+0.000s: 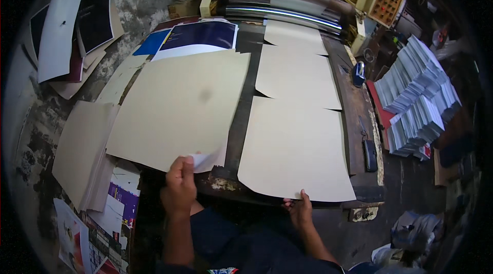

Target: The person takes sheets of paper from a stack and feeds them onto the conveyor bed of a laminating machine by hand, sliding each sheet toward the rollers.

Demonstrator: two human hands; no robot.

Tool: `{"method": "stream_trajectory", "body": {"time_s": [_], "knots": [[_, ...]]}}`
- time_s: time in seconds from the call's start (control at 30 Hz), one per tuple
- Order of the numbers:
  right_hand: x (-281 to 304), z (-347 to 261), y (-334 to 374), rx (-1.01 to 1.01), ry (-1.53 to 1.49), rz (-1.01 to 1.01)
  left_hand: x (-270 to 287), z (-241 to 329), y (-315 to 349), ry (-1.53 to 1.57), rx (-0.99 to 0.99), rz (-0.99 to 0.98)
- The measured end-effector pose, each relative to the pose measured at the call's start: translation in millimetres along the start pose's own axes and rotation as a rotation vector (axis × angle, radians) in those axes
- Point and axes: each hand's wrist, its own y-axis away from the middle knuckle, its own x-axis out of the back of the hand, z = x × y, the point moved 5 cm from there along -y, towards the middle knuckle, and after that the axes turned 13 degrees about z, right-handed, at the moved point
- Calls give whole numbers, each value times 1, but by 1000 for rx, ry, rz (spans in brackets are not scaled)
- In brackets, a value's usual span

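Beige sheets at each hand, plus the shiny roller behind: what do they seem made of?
Sheet in the left hand: probably paper or thin card, matte; its lifted corner curls, showing a paler underside. Sheet at the right hand, beige sheet: likely similar, smooth and dull. Shiny roller: perhaps polished metal, given its bright streak; glossy plastic remains possible.

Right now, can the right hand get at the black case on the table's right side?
Probably yes: only a flat sheet and bare table seem to separate the right hand from the black case.
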Motion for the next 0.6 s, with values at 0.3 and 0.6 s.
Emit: {"method": "stream_trajectory", "body": {"time_s": [0.3, 0.6], "knots": [[-37, -44, 55, -15, -47, -37, -20, 36, 38, -65, -681, -602], [13, -46, 36, 28, 27, -91, -16, 37, 39, -160, -896, -510]]}}
